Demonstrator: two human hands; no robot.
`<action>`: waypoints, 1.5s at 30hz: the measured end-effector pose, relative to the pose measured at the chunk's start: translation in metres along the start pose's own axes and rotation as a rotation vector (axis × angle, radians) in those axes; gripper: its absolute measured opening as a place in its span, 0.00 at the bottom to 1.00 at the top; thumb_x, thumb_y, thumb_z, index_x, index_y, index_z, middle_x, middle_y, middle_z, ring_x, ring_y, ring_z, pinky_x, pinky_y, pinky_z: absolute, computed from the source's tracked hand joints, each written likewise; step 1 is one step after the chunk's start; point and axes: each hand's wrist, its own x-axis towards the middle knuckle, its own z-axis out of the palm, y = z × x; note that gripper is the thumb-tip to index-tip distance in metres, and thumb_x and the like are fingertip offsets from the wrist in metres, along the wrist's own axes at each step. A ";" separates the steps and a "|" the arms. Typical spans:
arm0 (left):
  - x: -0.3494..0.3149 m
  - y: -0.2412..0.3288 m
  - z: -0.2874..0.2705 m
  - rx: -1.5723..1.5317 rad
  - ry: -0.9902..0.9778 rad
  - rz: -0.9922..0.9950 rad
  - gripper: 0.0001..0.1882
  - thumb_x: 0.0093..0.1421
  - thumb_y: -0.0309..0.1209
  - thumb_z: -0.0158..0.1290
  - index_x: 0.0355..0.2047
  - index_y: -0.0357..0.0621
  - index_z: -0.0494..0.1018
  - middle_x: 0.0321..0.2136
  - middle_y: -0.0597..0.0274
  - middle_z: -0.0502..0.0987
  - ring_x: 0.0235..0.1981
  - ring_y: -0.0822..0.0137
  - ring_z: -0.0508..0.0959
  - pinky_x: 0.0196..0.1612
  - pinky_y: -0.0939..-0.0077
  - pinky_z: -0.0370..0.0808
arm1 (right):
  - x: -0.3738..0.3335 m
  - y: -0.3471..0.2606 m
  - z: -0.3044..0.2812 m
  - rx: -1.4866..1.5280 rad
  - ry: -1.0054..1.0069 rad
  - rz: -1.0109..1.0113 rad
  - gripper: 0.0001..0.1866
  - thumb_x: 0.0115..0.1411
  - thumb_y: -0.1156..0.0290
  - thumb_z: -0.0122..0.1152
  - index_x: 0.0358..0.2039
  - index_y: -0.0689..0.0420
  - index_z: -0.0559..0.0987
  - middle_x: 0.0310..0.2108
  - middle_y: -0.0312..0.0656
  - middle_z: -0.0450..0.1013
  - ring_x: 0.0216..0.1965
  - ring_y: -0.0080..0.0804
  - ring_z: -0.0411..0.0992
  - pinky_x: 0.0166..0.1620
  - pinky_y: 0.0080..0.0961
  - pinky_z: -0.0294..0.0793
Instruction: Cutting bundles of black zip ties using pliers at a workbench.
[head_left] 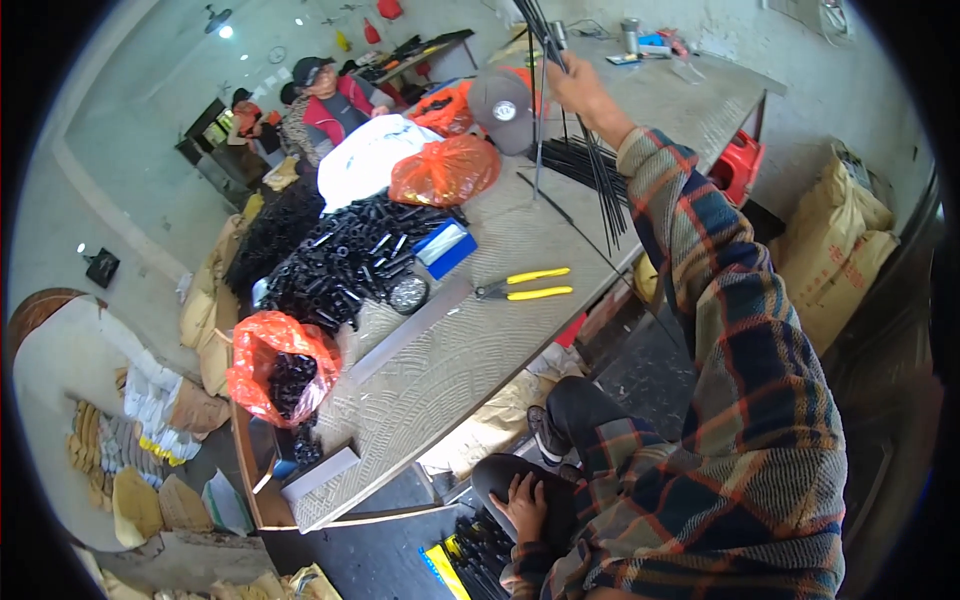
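Observation:
My right hand (590, 95), raised over the far part of the table, is closed round a bundle of thin black rods (606, 178). The rods hang down through the grip, and some stick out above it. Below them, more black rods (570, 160) lie on the tabletop. My left hand (522, 508) rests on my knee with its fingers apart and nothing in it. Yellow-handled pliers (535, 284) lie on the table beside a flat metal strip (412, 330). Left of these spreads a heap of short black tubes (335, 255).
An open red plastic bag (262, 350) of small black parts stands at the table's (440, 385) left end. Behind the heap are a white bag (365, 158), a tied red bag (445, 170) and a grey cap (500, 108). A co-worker (335, 100) sits across. Sacks (835, 235) stand at right.

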 end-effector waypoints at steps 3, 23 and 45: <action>-0.003 0.000 -0.005 0.017 -0.002 -0.008 0.14 0.55 0.40 0.52 0.41 0.51 0.75 0.38 0.67 0.77 0.49 0.67 0.71 0.58 0.42 0.40 | -0.003 0.024 0.016 -0.097 0.050 -0.139 0.13 0.59 0.66 0.50 0.36 0.65 0.70 0.20 0.44 0.69 0.25 0.38 0.69 0.30 0.29 0.67; 0.258 0.220 -0.260 -1.392 0.206 0.032 0.18 0.60 0.34 0.49 0.43 0.29 0.68 0.34 0.50 0.77 0.35 0.64 0.78 0.41 0.74 0.73 | -0.246 -0.095 0.097 0.354 -1.009 0.184 0.18 0.59 0.66 0.53 0.46 0.60 0.64 0.21 0.34 0.65 0.17 0.17 0.66 0.21 0.15 0.65; 0.182 0.160 -0.280 -1.598 -0.114 0.232 0.32 0.53 0.15 0.43 0.60 0.35 0.49 0.58 0.44 0.56 0.60 0.52 0.58 0.60 0.61 0.57 | -0.329 -0.097 0.138 0.858 -0.905 0.437 0.09 0.65 0.70 0.43 0.36 0.63 0.67 0.28 0.36 0.71 0.30 0.19 0.73 0.31 0.14 0.73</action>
